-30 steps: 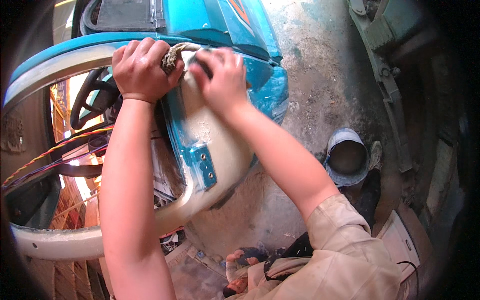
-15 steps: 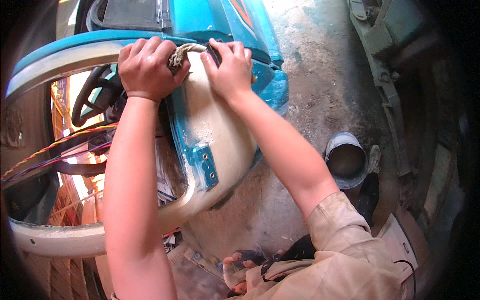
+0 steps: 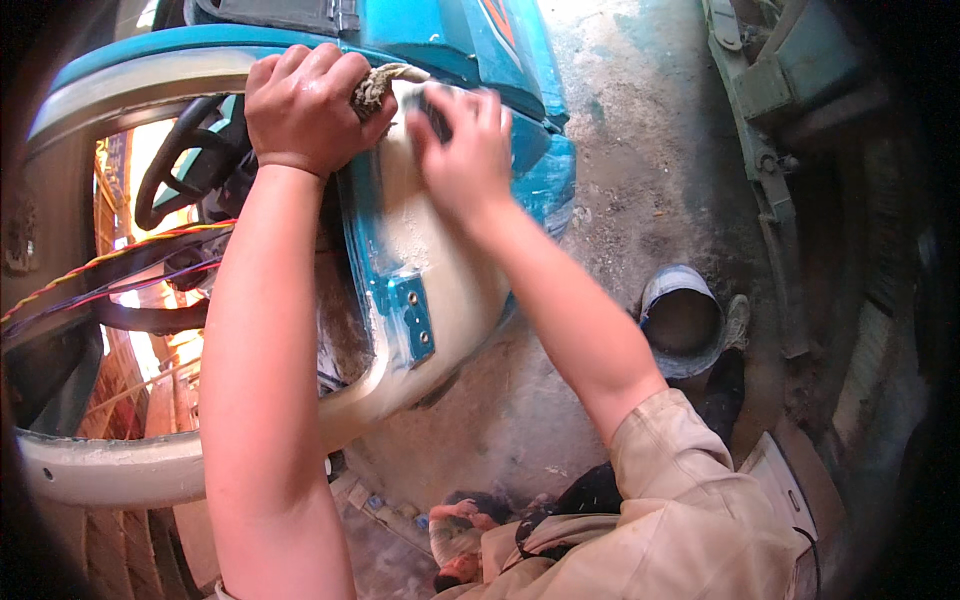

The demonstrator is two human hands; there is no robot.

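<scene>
My left hand (image 3: 308, 112) is closed on a crumpled, dirty grey-green rag (image 3: 372, 92), resting at the upper corner of the door opening. Beside it, my right hand (image 3: 470, 150) is blurred by motion, its fingers curled round a small dark block (image 3: 434, 114). That block is against the cream-coated corner panel (image 3: 440, 250) of a blue vehicle cab (image 3: 410, 35); the face touching the panel is hidden. A blue hinge plate (image 3: 410, 318) with bolt holes sits lower on the panel, next to the door opening.
Inside the cab are a black steering wheel (image 3: 180, 170) and loose coloured wires (image 3: 120, 268). To my right, a bucket (image 3: 683, 322) stands on the stained floor (image 3: 640, 200) near a shoe (image 3: 737, 322). A metal frame (image 3: 765, 160) runs along the right side.
My right hand has shifted slightly toward me over the cream panel with the dark block. My left hand stays at the opening's corner with the rag. The whole view has shifted a little.
</scene>
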